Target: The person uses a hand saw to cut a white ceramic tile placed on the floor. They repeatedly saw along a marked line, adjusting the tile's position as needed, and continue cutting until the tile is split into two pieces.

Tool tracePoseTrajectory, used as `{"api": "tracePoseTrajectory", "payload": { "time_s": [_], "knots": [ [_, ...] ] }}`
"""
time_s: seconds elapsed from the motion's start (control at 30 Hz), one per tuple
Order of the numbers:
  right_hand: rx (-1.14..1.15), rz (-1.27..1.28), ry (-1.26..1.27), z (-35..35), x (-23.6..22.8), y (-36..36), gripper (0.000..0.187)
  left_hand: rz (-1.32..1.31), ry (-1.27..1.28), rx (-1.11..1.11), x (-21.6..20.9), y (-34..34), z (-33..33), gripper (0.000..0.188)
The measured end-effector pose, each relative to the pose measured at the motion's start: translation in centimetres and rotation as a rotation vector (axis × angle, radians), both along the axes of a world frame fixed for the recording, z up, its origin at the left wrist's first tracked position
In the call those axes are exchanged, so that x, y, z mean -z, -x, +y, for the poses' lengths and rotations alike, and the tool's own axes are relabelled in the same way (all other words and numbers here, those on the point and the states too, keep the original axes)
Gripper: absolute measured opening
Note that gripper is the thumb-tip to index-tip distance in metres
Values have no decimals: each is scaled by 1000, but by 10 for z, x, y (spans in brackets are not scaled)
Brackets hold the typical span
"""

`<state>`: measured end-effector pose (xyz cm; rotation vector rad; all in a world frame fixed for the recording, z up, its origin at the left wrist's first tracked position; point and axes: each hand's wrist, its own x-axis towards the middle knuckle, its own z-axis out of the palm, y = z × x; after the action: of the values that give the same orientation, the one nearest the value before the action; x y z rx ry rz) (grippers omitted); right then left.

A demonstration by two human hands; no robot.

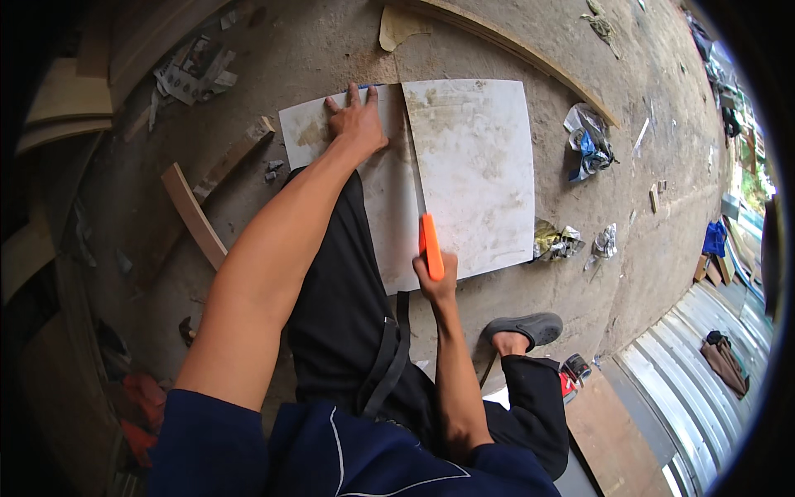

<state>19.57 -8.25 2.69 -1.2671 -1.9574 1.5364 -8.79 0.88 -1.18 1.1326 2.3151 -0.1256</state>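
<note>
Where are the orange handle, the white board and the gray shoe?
Orange handle (432, 248), head view: middle of its length.
White board (474, 174), head view: stained face, right-hand part.
Gray shoe (542, 329), head view: its upper side.

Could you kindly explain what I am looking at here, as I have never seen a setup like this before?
There is no robot here: these are a person's own bare hands. The single picture comes from the left of two wide cameras worn on the head, looking down, so straight edges bend toward the rim, and left in the picture is the person's left.

A white, stained board lies in front of the person on the grey floor. The left hand is spread on it near the far edge. The right hand grips an orange-handled tool, probably a saw, though its blade is hard to make out. A dark line runs through the board ahead of the handle. Around it lie a long wood strip and a crumpled blue wrapper.
</note>
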Motion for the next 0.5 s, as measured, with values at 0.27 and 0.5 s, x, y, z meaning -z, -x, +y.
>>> {"api": "tracePoseTrajectory", "payload": {
  "time_s": [0.27, 0.5],
  "knots": [
    [54, -26, 33, 21, 4, 16, 20, -10, 25, 32, -13, -3, 3, 101],
    [16, -27, 28, 30, 8, 27, 21, -1, 40, 11, -13, -3, 5, 101]
  ]
}}
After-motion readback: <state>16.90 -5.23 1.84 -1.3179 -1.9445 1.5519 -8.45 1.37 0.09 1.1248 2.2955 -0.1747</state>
